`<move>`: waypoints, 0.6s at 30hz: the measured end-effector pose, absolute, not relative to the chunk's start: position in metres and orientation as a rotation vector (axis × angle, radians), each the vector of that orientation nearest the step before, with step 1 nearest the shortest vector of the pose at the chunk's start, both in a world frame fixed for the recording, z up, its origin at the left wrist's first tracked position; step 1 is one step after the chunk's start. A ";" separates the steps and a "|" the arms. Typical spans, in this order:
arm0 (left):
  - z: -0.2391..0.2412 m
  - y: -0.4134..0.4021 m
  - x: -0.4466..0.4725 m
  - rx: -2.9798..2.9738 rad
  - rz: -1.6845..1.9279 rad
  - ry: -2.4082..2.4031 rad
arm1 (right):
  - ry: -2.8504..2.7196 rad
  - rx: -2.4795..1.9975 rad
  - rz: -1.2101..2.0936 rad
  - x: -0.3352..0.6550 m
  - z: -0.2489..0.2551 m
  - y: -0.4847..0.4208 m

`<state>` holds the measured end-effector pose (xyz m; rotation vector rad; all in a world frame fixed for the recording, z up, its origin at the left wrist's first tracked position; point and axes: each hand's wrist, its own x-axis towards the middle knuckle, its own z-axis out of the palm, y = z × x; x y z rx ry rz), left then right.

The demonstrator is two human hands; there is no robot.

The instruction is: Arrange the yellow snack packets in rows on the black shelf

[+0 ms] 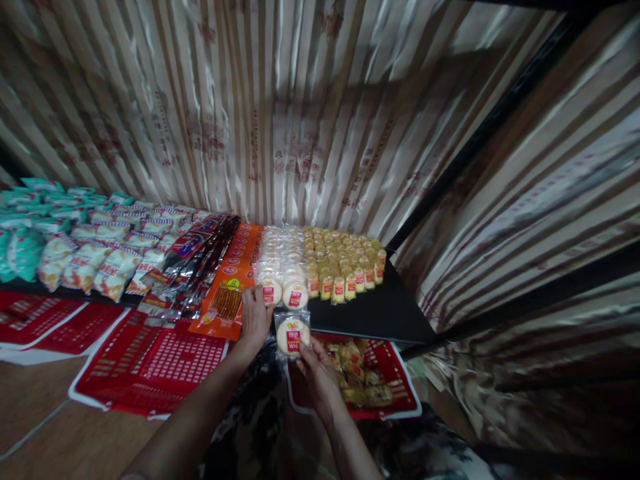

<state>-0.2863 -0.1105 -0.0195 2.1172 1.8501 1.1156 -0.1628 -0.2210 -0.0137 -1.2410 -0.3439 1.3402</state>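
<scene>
My right hand (319, 375) pinches a round white cracker in a clear packet (293, 335) with a red label, held just off the shelf's front edge. My left hand (257, 319) is closed at the left side of the front cracker packet (269, 292) in the left row, thumb low on it and fingers along its edge. A second row of the same cracker packets (295, 295) stands right beside it. Left of them lies an orange snack bag (227, 293). To the right, small yellow packets with red labels (345, 267) stand in tight rows.
The black shelf (370, 313) ends at a dark slanted post (450, 160) on the right. Below hangs a red basket (407, 393) holding yellow packets; another red basket (150, 353) is at left. White snack bags (117, 270) and green bags (25, 253) fill the left. Striped sheeting (280, 113) hangs behind.
</scene>
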 end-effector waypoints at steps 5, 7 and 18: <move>-0.016 -0.111 -0.293 2.107 1.129 1.793 | -0.398 -1.210 1.293 -0.171 -0.015 -0.204; -0.013 -0.111 -0.296 2.108 1.132 1.771 | -0.410 -1.195 1.265 -0.174 -0.017 -0.195; -0.015 -0.098 -0.310 1.776 1.255 1.609 | -0.565 -1.300 1.133 -0.196 -0.022 -0.153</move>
